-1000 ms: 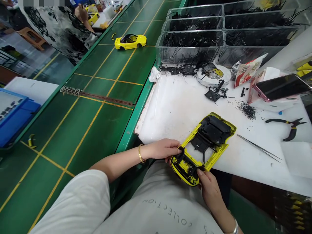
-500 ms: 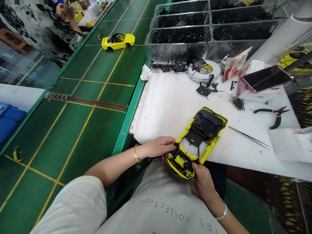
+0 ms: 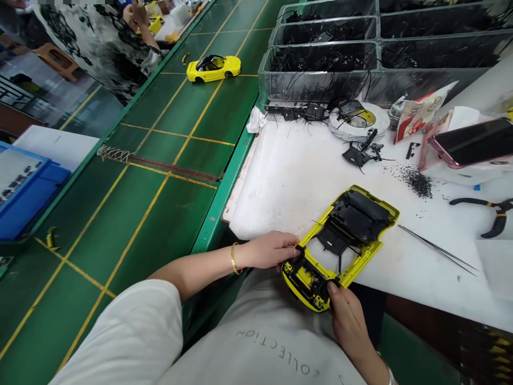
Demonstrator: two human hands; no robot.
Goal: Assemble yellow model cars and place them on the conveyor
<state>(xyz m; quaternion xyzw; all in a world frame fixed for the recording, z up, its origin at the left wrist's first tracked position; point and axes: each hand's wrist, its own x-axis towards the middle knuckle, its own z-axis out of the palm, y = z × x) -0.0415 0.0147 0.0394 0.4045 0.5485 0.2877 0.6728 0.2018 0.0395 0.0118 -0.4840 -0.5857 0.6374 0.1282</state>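
A yellow model car body lies upside down at the near edge of the white worktop, its black inner parts facing up. My left hand grips its near left corner, and my right hand holds the near right side with the thumb on top. Inside the frame sits a black part with thin strands. To the right of the body lie tweezers. Beyond it are a loose black part and a pile of tiny black pieces.
Clear bins of black parts stand at the back, near a tape roll. A phone and pliers are at right. On the green conveyor sits another yellow car; a person's hands show beyond.
The view has shifted, so the whole scene appears farther right in the frame. Both hands keep their hold on the yellow car body.
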